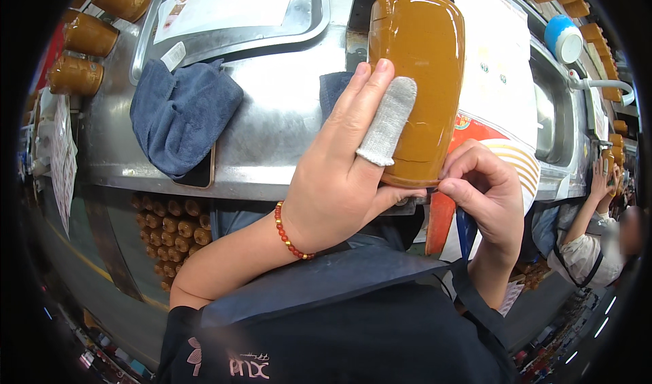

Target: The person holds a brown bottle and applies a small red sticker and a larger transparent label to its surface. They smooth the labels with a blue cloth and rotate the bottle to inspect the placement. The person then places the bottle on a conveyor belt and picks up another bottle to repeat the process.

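Far left of the fingers: three brown jars [87,34] lie on their sides along the steel bench [272,139]; more like them stand packed in a crate [173,231] below its edge.
Left of the fingers: a blue cloth [180,112] lies crumpled on the bench, well apart from both hands.
Left hand [343,173]: wrapped around the brown bottle [418,78], fingers laid flat up its front, thumb under its lower end; one finger wears a white fabric finger cot [388,120], and a red bead bracelet [288,233] sits at the wrist.
Bottle's place: held upright-looking in the view, cap end away from the person, above the bench and between the two hands.
Right hand [485,194]: fingers curled narrow, tips pinched at the bottle's lower right edge; what they pinch is too small to tell, perhaps a label edge or film.
Right of the fingers: a white sheet with red and orange print [499,78] lies on the bench; further off, a blue-and-white cap [564,38].
Far right: another person's raised hand [601,180].
Progress, as a judgement: the bottle is filled and capped and in hand; the bottle's face shows no label, so the work at its lower edge looks unfinished.
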Tool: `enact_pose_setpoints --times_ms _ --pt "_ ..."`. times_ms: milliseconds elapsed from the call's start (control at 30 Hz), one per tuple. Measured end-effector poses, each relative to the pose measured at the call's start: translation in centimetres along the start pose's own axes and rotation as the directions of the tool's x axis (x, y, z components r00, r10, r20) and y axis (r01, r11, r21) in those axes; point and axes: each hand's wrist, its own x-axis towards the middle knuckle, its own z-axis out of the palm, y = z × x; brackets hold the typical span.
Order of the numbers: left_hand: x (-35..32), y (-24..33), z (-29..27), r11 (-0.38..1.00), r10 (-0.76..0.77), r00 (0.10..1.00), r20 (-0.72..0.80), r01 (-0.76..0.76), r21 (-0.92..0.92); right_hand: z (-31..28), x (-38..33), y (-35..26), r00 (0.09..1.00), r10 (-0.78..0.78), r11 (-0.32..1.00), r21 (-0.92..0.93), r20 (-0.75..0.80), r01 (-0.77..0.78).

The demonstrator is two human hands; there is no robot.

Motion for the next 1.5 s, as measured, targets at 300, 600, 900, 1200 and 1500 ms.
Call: enact_pose_setpoints --times_ms 300,600,900,1200,1500 --pt "-0.8 -1.0 0.1 0.998 -0.026 1.000 0.017 0.027 -0.054 0.1 0.1 0.4 1.000 -0.010 0.999 -0.031 0.002 0.010" --pt "-3.1 -0.5 -1.4 0.983 0.144 0.988 0.053 -0.149 0.105 -0.2 0.5 0.8 0.999 0.051 0.998 -0.031 -0.007 -0.051" --pt "-1.8 0.7 -0.5 0.841 0.379 0.924 0.044 -0.364 0.400 -0.7 0.4 0.0 0.999 0.006 0.981 -0.194 0.035 0.001" --pt "1.5 0.0 0.4 0.960 0.196 0.981 0.010 -0.194 0.202 -1.7 0.0 -1.1 0.996 -0.078 0.960 -0.268 0.041 0.086" --pt "0.6 -0.9 0.2 0.991 0.119 0.993 -0.002 -0.119 0.064 -1.9 0.5 -0.1 0.992 -0.107 0.956 -0.269 0.060 0.119"
